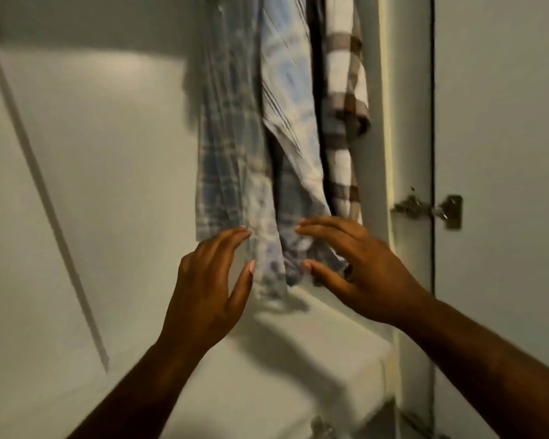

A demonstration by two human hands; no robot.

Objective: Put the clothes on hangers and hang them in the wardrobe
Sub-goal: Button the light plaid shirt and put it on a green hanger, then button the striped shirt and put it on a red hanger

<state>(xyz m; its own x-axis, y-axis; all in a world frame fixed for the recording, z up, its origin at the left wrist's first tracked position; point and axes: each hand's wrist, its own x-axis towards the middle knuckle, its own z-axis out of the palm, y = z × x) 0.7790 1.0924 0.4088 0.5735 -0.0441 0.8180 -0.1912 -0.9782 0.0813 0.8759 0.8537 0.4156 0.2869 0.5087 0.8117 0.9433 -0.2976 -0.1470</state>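
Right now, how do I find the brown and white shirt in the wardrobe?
Look inside the wardrobe and go to the far right, beside the white side panel with the metal hinge. The brown and white shirt has wide brown checks on white. The plaid shirt and patterned shirt beside it are blue.

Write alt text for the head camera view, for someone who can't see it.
Two open hands, left hand and right hand, reach to the lower hem of a blue plaid shirt hanging inside a white wardrobe. Beside it hang a pale blue shirt and a brown-and-white checked garment, with a metal door hinge further along.
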